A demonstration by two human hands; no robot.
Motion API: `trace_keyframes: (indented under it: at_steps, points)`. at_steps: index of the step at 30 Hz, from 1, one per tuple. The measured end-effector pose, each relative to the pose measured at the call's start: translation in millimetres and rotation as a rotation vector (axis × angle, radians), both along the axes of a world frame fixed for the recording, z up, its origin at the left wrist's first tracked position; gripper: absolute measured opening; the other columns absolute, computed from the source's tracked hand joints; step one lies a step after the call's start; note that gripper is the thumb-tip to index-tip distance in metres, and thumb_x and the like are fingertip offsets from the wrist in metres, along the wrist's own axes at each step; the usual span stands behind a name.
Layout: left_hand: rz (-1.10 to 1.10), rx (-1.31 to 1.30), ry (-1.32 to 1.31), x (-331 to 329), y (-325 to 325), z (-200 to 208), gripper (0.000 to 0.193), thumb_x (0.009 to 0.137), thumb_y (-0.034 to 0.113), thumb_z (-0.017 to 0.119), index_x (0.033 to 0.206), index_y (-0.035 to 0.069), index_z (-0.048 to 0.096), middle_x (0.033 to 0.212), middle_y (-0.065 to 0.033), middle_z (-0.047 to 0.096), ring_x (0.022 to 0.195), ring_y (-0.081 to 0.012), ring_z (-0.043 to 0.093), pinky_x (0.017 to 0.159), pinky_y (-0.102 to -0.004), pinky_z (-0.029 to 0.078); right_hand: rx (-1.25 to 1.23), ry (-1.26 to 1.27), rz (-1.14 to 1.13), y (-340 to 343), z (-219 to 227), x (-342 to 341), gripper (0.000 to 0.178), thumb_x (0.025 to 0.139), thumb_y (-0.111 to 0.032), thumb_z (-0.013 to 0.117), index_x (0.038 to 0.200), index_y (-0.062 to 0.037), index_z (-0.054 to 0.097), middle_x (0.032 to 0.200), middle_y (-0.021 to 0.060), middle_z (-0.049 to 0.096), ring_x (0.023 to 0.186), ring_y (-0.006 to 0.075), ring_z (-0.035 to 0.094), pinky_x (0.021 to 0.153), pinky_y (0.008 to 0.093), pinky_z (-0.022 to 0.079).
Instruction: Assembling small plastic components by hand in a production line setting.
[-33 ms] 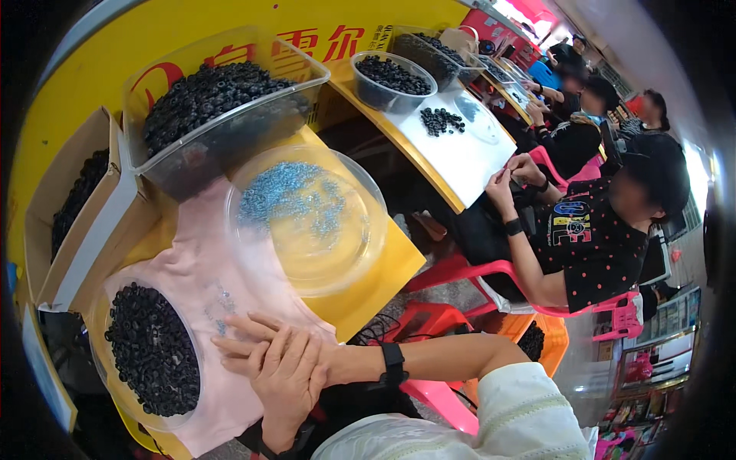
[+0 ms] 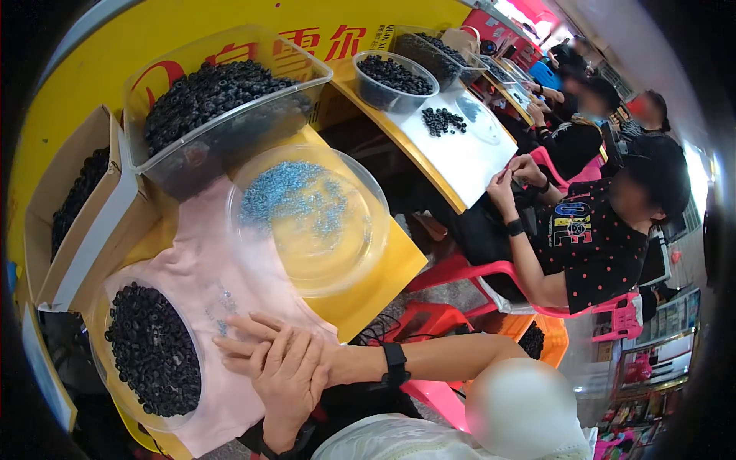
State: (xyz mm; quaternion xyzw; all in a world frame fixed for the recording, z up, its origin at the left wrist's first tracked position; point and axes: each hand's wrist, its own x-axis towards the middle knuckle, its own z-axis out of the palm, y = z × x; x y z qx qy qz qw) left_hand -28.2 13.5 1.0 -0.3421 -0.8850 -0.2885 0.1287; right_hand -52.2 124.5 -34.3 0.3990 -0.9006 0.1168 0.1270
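Pale pink cloth [image 2: 201,264] lies at the near left under the person's hands, the right hand [image 2: 257,327] reaching leftward over it with fingers slightly spread, and the left hand [image 2: 287,376] laid flat across its back, fingers side by side; whether anything sits beneath the palms I cannot tell. Small blue beads [image 2: 222,307] are scattered on the cloth just beyond the right fingertips. Larger black beads [image 2: 153,349] fill a round dish to the left, while a shallow clear tray [image 2: 341,261] with more blue beads rests farther off.
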Motion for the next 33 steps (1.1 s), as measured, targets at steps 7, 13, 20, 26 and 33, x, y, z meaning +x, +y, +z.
trace_keyframes:
  at_steps: [7,13,20,26,33]
  points:
    - [-0.004,0.010,-0.021,-4,0,-3,0.032,0.089,0.032,0.055,0.106,0.012,0.073,0.117,-0.0045,0.067,0.118,-0.0236,0.054,0.098,-0.0417,0.034,0.076,0.036,-0.059,-3,-1,-4,0.074,0.081,-0.034,0.047,0.150,-0.0226,0.024,0.161,0.0006,0.015,0.148,0.0297,0.014,0.118,0.0476,0.021]
    - [-0.035,0.028,-0.075,-2,-5,-9,0.035,0.089,0.028,0.055,0.116,0.009,0.068,0.130,-0.0103,0.060,0.123,-0.0278,0.051,0.102,-0.0431,0.034,0.224,-0.070,-0.016,-3,0,-1,0.076,0.081,-0.038,0.046,0.152,-0.0259,0.022,0.161,-0.0022,0.014,0.148,0.0270,0.015,0.119,0.0455,0.019]
    - [0.022,0.120,-0.041,-3,-1,-20,0.039,0.092,0.022,0.051,0.127,0.006,0.057,0.142,-0.0211,0.044,0.130,-0.0348,0.044,0.105,-0.0428,0.036,0.350,-0.036,0.003,-6,23,-6,0.070,0.086,-0.031,0.044,0.153,-0.0235,0.021,0.161,-0.0013,0.016,0.147,0.0267,0.018,0.118,0.0442,0.023]
    - [-0.051,0.052,-0.137,-2,-5,-19,0.036,0.093,0.024,0.054,0.125,0.008,0.059,0.136,-0.0170,0.050,0.126,-0.0303,0.048,0.102,-0.0407,0.039,0.450,0.049,-0.022,-4,24,-13,0.065,0.091,-0.026,0.042,0.153,-0.0214,0.021,0.161,-0.0006,0.017,0.146,0.0265,0.021,0.117,0.0430,0.027]
    - [-0.069,0.090,-0.167,-2,-2,-19,0.032,0.096,0.027,0.051,0.120,0.008,0.061,0.133,-0.0124,0.055,0.125,-0.0264,0.050,0.101,-0.0401,0.039,0.364,-0.353,-0.036,-7,40,-5,0.063,0.090,-0.032,0.049,0.151,-0.0324,0.030,0.158,-0.0056,0.025,0.143,0.0228,0.026,0.116,0.0436,0.024]
